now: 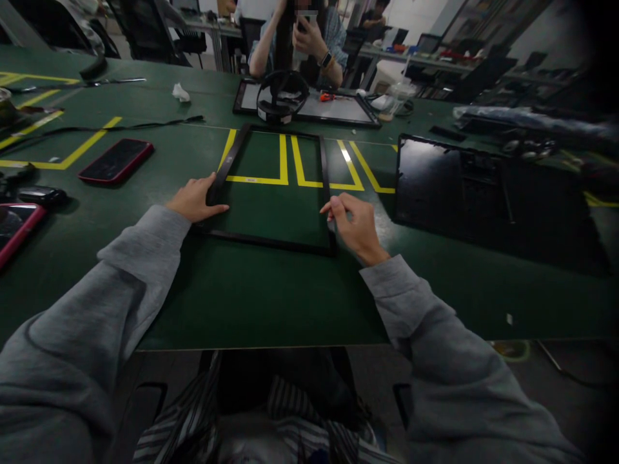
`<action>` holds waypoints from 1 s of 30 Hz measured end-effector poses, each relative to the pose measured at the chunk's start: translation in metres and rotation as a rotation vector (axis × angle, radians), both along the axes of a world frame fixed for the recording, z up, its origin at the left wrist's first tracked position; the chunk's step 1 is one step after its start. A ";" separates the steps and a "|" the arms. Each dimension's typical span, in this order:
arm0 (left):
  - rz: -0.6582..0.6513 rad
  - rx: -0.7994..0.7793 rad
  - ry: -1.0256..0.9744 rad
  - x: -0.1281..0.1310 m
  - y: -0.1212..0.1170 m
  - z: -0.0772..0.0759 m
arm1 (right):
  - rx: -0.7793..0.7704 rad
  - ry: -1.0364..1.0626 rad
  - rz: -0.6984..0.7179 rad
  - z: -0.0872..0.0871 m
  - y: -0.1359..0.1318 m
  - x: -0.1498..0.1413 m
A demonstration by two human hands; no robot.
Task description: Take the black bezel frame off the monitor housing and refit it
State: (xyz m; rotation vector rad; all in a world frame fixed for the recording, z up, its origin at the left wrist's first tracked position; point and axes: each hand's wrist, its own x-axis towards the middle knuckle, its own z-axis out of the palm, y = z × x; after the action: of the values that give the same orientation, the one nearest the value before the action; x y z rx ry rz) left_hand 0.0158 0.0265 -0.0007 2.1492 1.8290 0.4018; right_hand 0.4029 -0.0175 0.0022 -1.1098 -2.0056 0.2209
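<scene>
A thin black rectangular frame [271, 241] lies flat on the green table in front of me, the tabletop showing through its open middle. My left hand [195, 198] rests on its left bar, thumb stretched inward and apart from the fingers. At the right bar is my right hand [355, 222], its fingers curled together and the fingertips over the bar. Something small and pale shows under these fingers, too little to name.
Yellow tape [256, 181] marks the green table [271, 303]. Left lies a red-cased phone [117, 161]; right, a large black panel [449, 193]. Across the table, a person [309, 48] holds a phone behind a black headset [283, 96] and a screen panel [338, 109].
</scene>
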 end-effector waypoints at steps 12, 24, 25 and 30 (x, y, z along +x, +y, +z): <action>0.197 0.341 0.162 -0.040 -0.010 0.021 | 0.053 -0.105 -0.265 -0.009 0.024 0.027; 0.328 0.001 0.314 -0.062 -0.004 0.012 | -0.168 -0.379 -0.565 -0.037 0.036 0.062; 0.326 -0.012 0.309 -0.065 -0.003 0.011 | -0.180 -0.381 -0.558 -0.038 0.037 0.066; 0.363 -0.048 0.280 -0.074 0.001 0.009 | -0.171 -0.410 -0.498 -0.043 0.044 0.073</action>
State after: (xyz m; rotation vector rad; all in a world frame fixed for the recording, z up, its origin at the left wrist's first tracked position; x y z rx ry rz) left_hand -0.0583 0.0270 0.0078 1.9170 2.3691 0.1318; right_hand 0.4762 0.0265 -0.0405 -1.8415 -1.9994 -0.1069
